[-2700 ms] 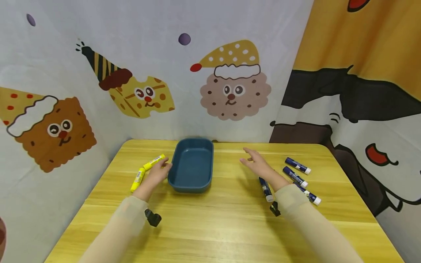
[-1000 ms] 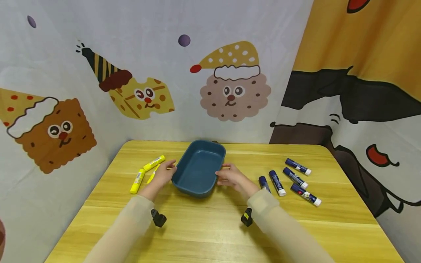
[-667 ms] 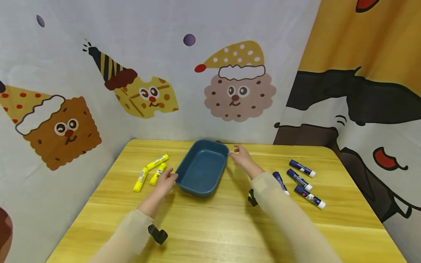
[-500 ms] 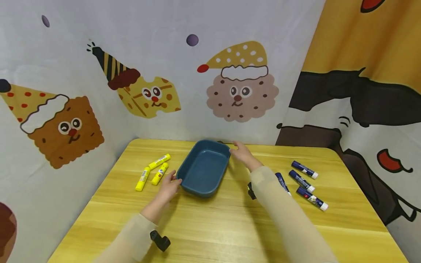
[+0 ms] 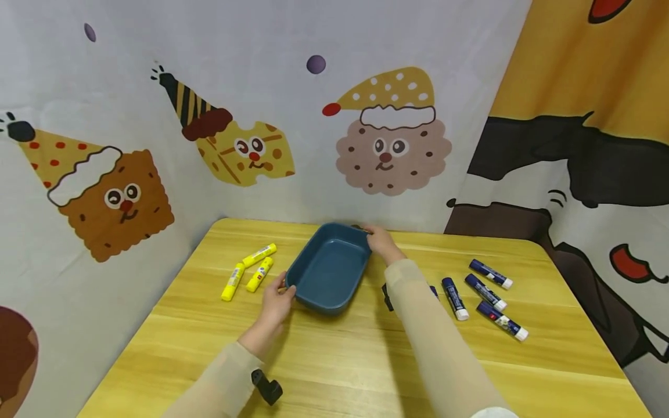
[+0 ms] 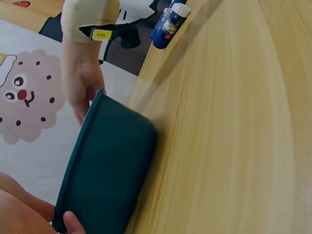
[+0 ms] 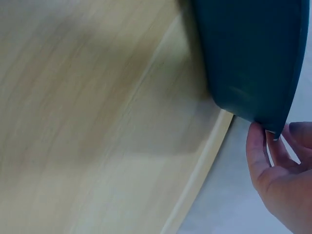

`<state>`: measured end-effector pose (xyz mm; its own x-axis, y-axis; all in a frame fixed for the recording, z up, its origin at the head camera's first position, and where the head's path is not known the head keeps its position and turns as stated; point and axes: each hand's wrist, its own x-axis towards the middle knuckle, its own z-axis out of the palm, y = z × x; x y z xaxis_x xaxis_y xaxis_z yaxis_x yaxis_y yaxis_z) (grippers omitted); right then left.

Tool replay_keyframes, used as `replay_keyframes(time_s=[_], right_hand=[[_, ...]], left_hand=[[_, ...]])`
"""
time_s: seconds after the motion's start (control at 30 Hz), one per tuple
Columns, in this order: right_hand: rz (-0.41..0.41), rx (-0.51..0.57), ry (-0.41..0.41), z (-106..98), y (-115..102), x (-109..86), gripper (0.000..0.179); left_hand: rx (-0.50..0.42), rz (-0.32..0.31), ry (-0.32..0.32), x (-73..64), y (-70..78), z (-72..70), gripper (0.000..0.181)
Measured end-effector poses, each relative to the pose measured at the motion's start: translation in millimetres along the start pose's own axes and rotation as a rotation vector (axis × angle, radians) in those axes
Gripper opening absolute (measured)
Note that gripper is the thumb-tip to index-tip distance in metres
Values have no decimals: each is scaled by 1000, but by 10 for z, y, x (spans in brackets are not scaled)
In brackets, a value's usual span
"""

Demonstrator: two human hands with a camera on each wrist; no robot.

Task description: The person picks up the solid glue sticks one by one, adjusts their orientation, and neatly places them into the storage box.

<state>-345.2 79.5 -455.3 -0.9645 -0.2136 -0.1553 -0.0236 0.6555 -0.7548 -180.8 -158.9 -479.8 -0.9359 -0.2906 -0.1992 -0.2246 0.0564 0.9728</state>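
Observation:
A dark blue-green plastic basin [image 5: 330,273] sits at a slant near the back of the wooden table, with nothing in it. My left hand [image 5: 276,305] pinches its near left corner, thumb outside on the wall in the left wrist view. At the far right corner, my right hand [image 5: 384,242] grips the rim; the right wrist view shows its fingers [image 7: 257,148] at that corner, beside the table's back edge. Three yellow label-wrapped tubes [image 5: 259,274] lie left of the basin. To the right are several navy glue sticks [image 5: 455,299] with white ends, one mostly hidden by the right sleeve.
The wooden table [image 5: 334,366] runs back to a white cloth backdrop [image 5: 251,35] printed with cartoon biscuits and cheese. Black wrist cameras [image 5: 267,387] jut from both sleeves, low over the tabletop.
The basin has turned from straight to slanted. My right hand has come from the air to its far right corner; my left slid from its left side to the near corner, uncovering a yellow tube.

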Motion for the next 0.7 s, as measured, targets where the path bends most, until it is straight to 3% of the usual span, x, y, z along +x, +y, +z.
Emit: replay_keyframes(time_s=[0.27,0.4,0.53,0.7], right_hand=[[41,-38,89,-134,214,-78,37],[109,144,34,-222,280,-201,36],[178,364,-42,-305,378,-368,38],[219,455,-90,-377,493,-618,45]], left_hand=[[-33,-11,49,170,-4,21,47],[22,-8,68,276,13,17,43],[82,-8,48,368,49,23,40],[122,-38,-27,470,120,39,38]])
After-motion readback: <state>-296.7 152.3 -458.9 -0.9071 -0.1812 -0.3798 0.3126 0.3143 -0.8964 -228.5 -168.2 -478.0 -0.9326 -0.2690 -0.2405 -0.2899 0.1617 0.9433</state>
